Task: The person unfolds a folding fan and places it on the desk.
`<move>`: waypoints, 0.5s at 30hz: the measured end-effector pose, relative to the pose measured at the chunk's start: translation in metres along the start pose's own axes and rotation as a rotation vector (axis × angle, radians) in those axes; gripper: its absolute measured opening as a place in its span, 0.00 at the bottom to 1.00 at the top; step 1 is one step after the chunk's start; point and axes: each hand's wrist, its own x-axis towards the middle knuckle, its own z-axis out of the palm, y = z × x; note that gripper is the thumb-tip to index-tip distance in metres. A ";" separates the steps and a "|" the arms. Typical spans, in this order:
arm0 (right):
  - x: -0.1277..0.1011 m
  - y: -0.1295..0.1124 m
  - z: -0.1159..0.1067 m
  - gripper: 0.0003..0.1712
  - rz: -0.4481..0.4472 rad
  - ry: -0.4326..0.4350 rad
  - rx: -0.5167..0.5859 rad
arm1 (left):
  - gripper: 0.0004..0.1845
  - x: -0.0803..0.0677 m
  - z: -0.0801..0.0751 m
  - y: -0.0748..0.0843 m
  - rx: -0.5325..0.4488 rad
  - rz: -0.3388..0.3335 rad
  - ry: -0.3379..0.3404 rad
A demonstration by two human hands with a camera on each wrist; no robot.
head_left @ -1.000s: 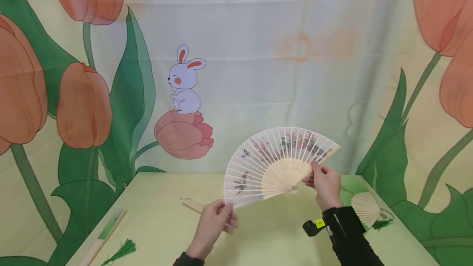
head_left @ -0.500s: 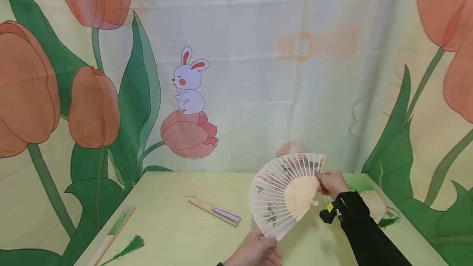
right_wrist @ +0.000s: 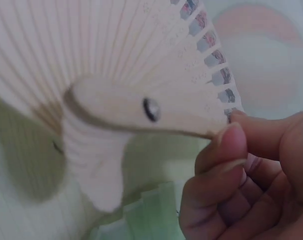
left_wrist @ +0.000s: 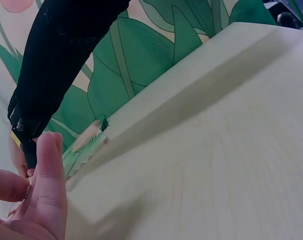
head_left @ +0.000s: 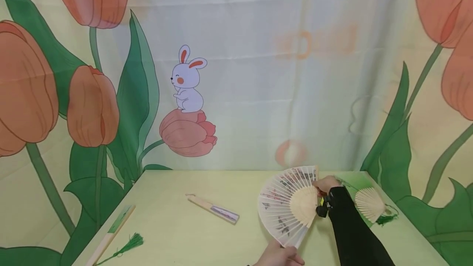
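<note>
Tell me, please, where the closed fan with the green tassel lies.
In the head view, the closed fan lies at the table's near left edge, left of the other closed fan.

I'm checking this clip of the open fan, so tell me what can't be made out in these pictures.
- Left hand: head view, cut by the bottom edge; its grip on the open fan barely shows.
- Fan's painting: right wrist view, blurred.
- Right hand: head view, fingers partly behind the fan.
- Folded fan: its pattern is too small.
</note>
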 end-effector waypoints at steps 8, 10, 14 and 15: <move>0.067 0.046 0.010 0.25 -0.087 0.062 -0.355 | 0.12 0.005 0.005 -0.003 0.024 -0.045 0.020; 0.111 0.083 0.014 0.27 -0.155 0.091 -0.436 | 0.11 0.006 0.006 -0.003 0.035 -0.061 0.021; 0.134 0.102 0.022 0.25 -0.096 0.142 -0.528 | 0.11 0.007 0.008 -0.005 0.035 -0.066 0.018; 0.117 0.089 0.025 0.23 -0.069 0.148 -0.517 | 0.11 0.007 0.008 -0.006 0.040 -0.061 0.017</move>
